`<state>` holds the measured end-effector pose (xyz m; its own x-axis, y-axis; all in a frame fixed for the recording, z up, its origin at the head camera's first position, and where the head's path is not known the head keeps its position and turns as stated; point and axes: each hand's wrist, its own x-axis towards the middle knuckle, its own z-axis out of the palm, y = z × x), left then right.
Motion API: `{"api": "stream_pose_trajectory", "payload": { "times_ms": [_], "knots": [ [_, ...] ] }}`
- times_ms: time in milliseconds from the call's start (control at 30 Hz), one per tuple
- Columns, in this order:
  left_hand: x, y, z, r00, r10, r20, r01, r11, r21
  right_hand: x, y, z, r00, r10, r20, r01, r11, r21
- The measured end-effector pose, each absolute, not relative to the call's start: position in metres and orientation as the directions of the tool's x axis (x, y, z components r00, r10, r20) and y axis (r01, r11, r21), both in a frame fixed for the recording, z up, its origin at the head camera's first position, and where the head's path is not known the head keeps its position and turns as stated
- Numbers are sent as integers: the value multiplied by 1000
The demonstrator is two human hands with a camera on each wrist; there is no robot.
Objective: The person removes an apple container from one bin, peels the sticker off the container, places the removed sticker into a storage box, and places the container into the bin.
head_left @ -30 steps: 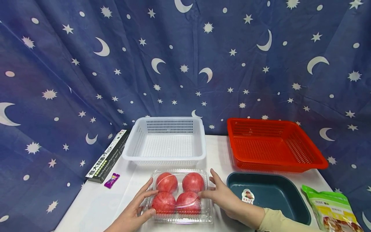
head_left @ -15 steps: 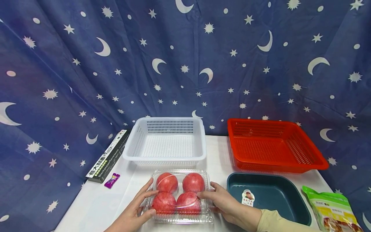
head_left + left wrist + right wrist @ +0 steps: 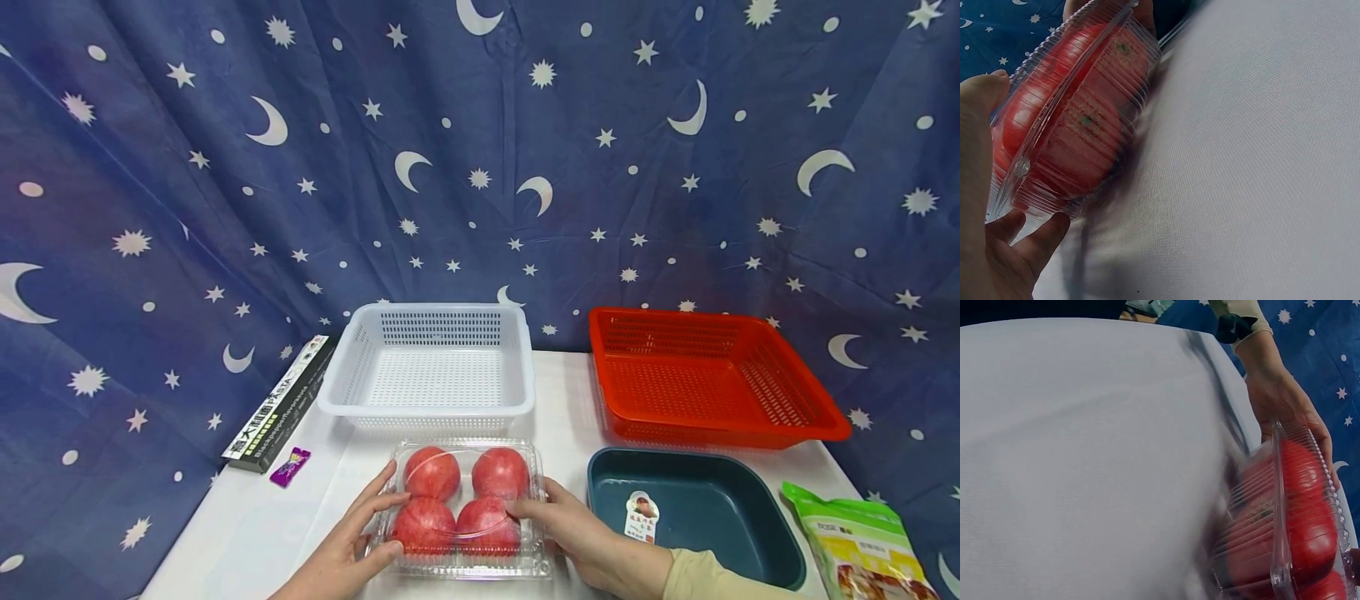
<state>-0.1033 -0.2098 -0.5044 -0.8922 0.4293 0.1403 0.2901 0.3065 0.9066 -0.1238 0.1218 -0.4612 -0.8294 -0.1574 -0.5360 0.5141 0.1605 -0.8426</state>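
a deep blue curtain [image 3: 465, 142] printed with white moons, stars and dots fills the top and middle of the head view, running down both sides. soft folds crease it, one slanting across the upper left. below, a desk [image 3: 570, 375] spreads across the lower frame under a white, finely woven cloth [image 3: 1260, 150]. the light is fairly even in the head view, dimmer in both wrist views.
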Motion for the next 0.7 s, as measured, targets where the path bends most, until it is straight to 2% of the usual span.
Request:
{"api": "stream_pose_trajectory", "payload": {
  "times_ms": [167,367,700],
  "knots": [
    [-104,-211,-506,-880,436,189,340,298,892,-120,122,-463,-844,-202,-496,478,133,-868],
    [-106,-213,-508,-832,476,286,434,236,869,-113,120,-465,-864,-265,-427,431,47,-901],
    [-106,-215,-511,-822,468,326,463,212,861,-108,117,-466,-848,-352,-397,467,-141,-873]
  ]
}}
